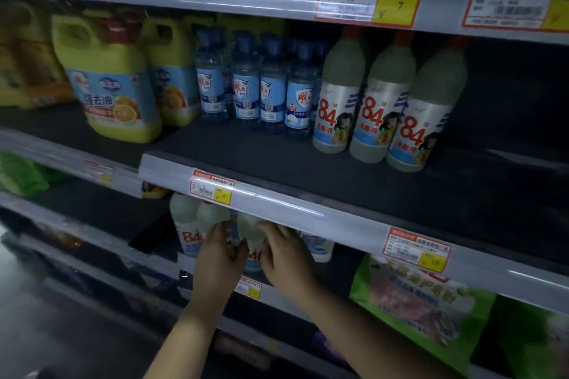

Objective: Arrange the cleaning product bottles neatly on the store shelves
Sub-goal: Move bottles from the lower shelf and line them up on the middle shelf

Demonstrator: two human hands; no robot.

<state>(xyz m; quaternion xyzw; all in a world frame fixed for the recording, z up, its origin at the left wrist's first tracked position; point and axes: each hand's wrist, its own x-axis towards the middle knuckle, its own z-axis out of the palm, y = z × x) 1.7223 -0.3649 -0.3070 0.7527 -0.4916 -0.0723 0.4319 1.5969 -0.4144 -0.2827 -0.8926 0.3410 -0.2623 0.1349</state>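
Here, at the left of the frame, yellow detergent jugs (pixel 110 80) stand on the middle shelf (pixel 277 163), then a cluster of small blue-capped bottles (pixel 255 83), then three "84" disinfectant bottles (pixel 378 104) in a row toward the centre right, with bare shelf beyond them. Lower down, in the centre of the frame, more "84" bottles (pixel 184 224) stand on the lower shelf (pixel 277 295), partly hidden by the shelf edge above. The left hand (pixel 220 252) curls around one bottle there, and the right hand (pixel 286 252) grasps the neighbouring bottle (pixel 251 234), fingers wrapped over its shoulder. At lower right lies a green packet (pixel 415 304).

The step in hand looks like straightening or gathering the lower row. The next move likely calls for setting both bottles upright, labels forward, close beside their neighbours, and keeping their caps clear of the overhanging shelf edge.
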